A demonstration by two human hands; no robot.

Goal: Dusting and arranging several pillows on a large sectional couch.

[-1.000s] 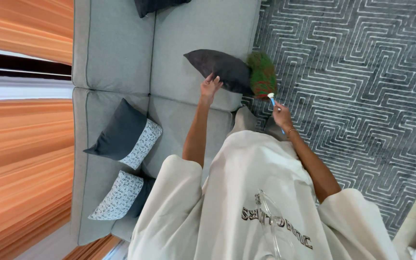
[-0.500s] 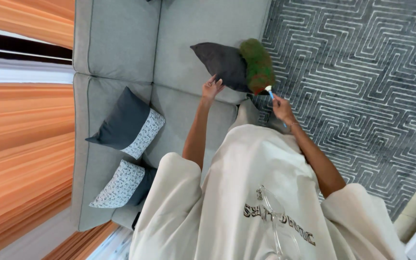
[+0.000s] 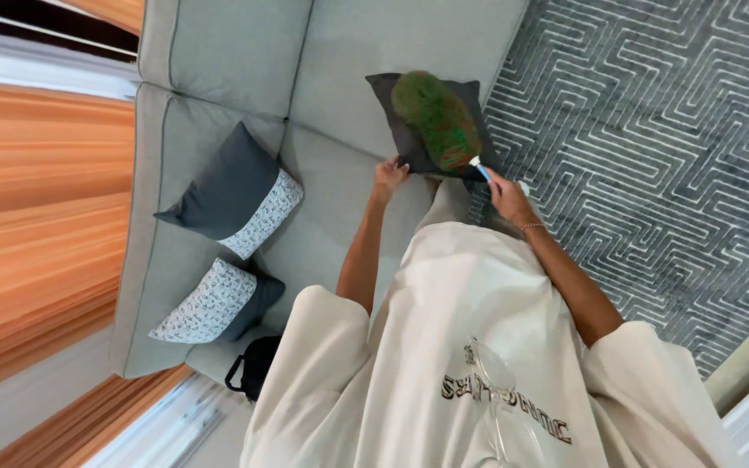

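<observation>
Near the top centre of the frame, the left hand pinches the lower corner of a dark grey cushion lying on the grey sofa. The right hand, its grip pressed around the handle, holds a green fluffy duster resting on that cushion, beside the patterned rug.

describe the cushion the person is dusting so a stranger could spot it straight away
On the light grey sofa, look to the seat edge nearest the patterned rug. The dark cushion lies there, pinched by the left hand, under a green duster. Unlike the two cushions by the armrest, it is plain dark, with no white patterned panel.
</observation>
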